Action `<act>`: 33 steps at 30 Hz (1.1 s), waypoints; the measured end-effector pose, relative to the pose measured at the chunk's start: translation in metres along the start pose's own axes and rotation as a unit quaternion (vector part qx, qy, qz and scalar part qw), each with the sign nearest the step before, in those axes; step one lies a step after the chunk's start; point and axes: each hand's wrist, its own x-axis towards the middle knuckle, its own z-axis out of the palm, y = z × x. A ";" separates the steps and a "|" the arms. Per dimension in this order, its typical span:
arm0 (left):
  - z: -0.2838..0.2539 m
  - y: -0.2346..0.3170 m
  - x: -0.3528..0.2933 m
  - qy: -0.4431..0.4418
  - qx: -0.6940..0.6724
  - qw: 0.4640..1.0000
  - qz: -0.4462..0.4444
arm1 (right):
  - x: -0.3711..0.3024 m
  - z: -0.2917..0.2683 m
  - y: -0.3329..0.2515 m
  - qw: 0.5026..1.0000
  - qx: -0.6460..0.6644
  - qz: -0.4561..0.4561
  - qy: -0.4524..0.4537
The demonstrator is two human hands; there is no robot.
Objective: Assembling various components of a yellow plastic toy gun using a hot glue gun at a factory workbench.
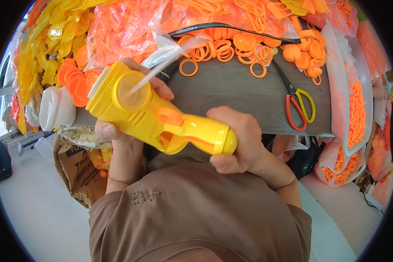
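Beyond your hands the grey table (pixel 231 87) carries bags of orange parts (pixel 126 30), loose orange rings (pixel 222 50) and scissors (pixel 299 105). Your left hand (pixel 118 126) and right hand (pixel 238 139) both grip the yellow flashlight (pixel 157 115), its head pointing up-left, handle down-right.

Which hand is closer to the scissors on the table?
Right. The right hand grips the yellow toy's handle end, just left of the scissors; the left hand holds its far head end.
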 end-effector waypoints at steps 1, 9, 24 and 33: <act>-0.001 0.003 -0.005 0.040 0.017 0.999 -0.030 | -0.002 0.001 -0.003 1.000 -0.019 -0.012 -0.008; -0.001 0.003 -0.028 0.043 0.166 0.984 -0.052 | -0.003 -0.006 0.015 0.985 0.165 0.054 0.008; 0.001 0.011 -0.005 0.210 0.229 0.948 -0.068 | 0.050 -0.053 0.079 0.916 -0.387 0.096 0.046; -0.010 0.014 0.000 0.256 0.203 0.945 -0.007 | 0.044 -0.062 0.075 0.957 -0.233 0.131 0.114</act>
